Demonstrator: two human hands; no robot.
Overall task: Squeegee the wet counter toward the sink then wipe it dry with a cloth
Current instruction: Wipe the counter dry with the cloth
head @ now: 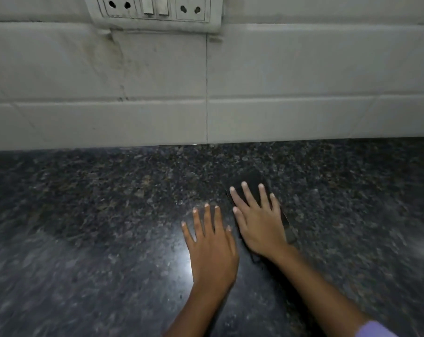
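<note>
The dark speckled granite counter (108, 215) fills the lower half of the view and shines under a light reflection near its middle. A dark flat cloth or pad (251, 183) lies on it right of centre. My right hand (259, 222) presses flat on that dark pad with fingers spread and straight. My left hand (211, 249) lies flat on the bare counter just left of it, fingers straight. No squeegee and no sink are in view.
A white tiled wall (157, 81) rises behind the counter, with a socket and switch plate (155, 8) at the top. The frame is slightly blurred.
</note>
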